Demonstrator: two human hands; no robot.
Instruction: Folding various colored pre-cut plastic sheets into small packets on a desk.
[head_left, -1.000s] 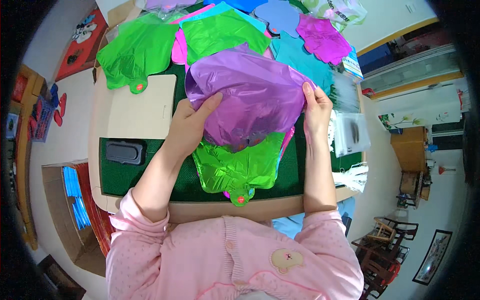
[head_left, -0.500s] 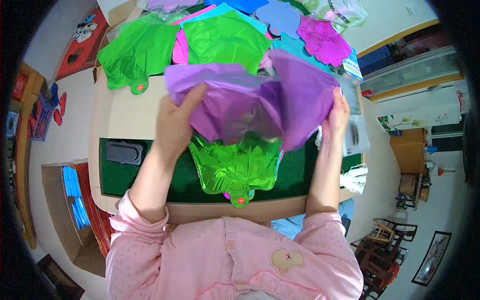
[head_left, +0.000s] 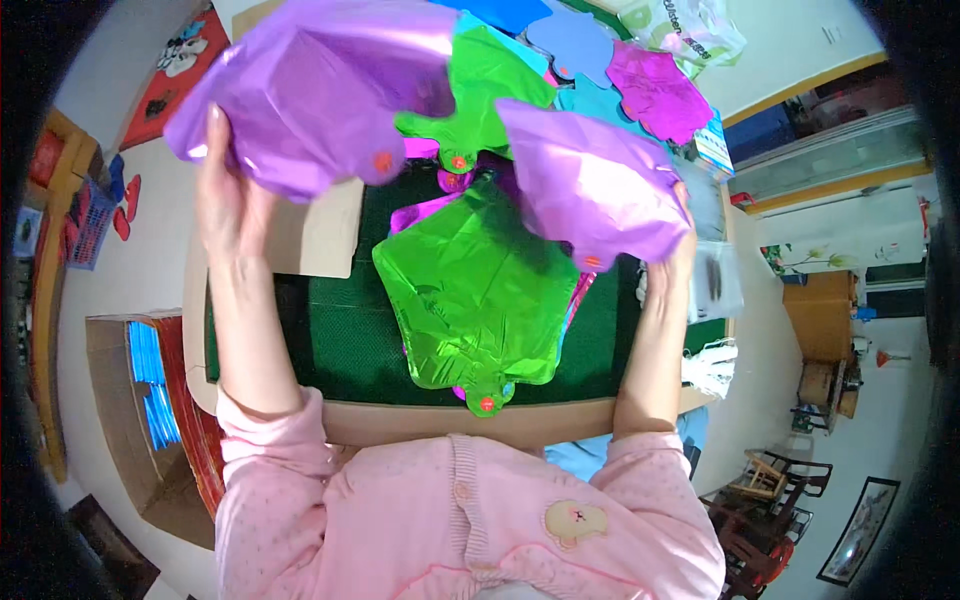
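My left hand (head_left: 235, 195) is closed on the edge of a flat purple foil balloon (head_left: 310, 95), raised over the table's far left, with a red dot on its neck. At the right, my right hand (head_left: 680, 245) grips the side of a second purple foil balloon (head_left: 605, 190), its fingers partly hidden. Below and between them lies a flat green foil balloon (head_left: 480, 285), pointed at the top, its neck toward me. Pink and blue foil edges peek out beneath it. Farther back, another green foil balloon (head_left: 490, 90) is partly covered by the left purple one.
A dark green mat (head_left: 330, 340) covers the table. Behind lie a magenta balloon (head_left: 660, 90), a lilac-blue balloon (head_left: 570, 45) and a white plastic bag (head_left: 685, 30). White strings (head_left: 711, 367) hang at the right edge. A cardboard box (head_left: 145, 420) stands at the left.
The two purple balloons, overlapping before, are now apart. My left hand has moved up and left with one; the right hand keeps the other. More of the near green balloon shows.
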